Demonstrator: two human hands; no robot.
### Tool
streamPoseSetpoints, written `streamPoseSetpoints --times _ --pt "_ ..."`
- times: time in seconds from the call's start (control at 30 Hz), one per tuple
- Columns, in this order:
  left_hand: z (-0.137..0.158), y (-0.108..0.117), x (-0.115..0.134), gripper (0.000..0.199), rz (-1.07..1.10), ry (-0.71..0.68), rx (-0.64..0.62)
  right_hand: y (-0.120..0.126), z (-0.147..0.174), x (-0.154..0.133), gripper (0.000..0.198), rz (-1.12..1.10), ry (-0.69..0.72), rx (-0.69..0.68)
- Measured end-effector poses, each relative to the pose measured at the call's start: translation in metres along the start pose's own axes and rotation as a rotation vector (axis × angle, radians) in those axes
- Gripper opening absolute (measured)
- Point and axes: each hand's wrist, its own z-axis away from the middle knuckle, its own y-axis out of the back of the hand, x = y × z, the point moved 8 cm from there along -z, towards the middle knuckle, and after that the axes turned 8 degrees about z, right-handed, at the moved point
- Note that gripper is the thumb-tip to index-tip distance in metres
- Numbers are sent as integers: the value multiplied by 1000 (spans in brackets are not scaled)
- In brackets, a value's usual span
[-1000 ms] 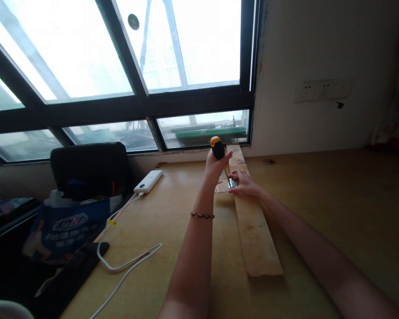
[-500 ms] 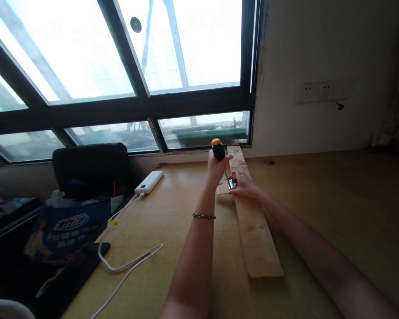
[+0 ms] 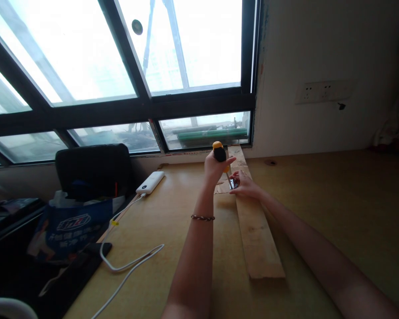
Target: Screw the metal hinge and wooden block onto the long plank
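My left hand [image 3: 214, 167] is wrapped round the black and yellow handle of a screwdriver [image 3: 219, 153], which leans with its shaft pointing down. Its tip reaches a small shiny metal piece [image 3: 233, 184], maybe a hinge, on a long wooden board [image 3: 257, 235]. Fingers of my right hand [image 3: 245, 185] pinch that metal piece from the right and press it against the board. A second, shorter piece of wood [image 3: 222, 187] juts out to the left beneath the hands. Where the screwdriver's tip meets the metal is too small to make out.
The boards lie on a wooden table [image 3: 182, 208]. To the left are a white power bank [image 3: 150, 182] with a white cable [image 3: 133, 268], a black chair [image 3: 93, 166] and a blue bag [image 3: 73, 230]. Behind stands a window [image 3: 199, 99]; a socket panel [image 3: 324, 91] is on the wall.
My left hand has turned slightly round the screwdriver handle, its thumb now stretched further right. My right hand stays at the metal piece. The whole view has shifted slightly.
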Motion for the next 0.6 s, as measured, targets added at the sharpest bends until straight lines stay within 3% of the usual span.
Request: streamPoseSetpoints --times 0.37,0.6 --pt "-2 14 1 40 -227 -48 49 -1 0 2 65 -33 1 -2" --pt "-3 2 3 43 82 -15 -145 0 1 0 65 -26 2 3"
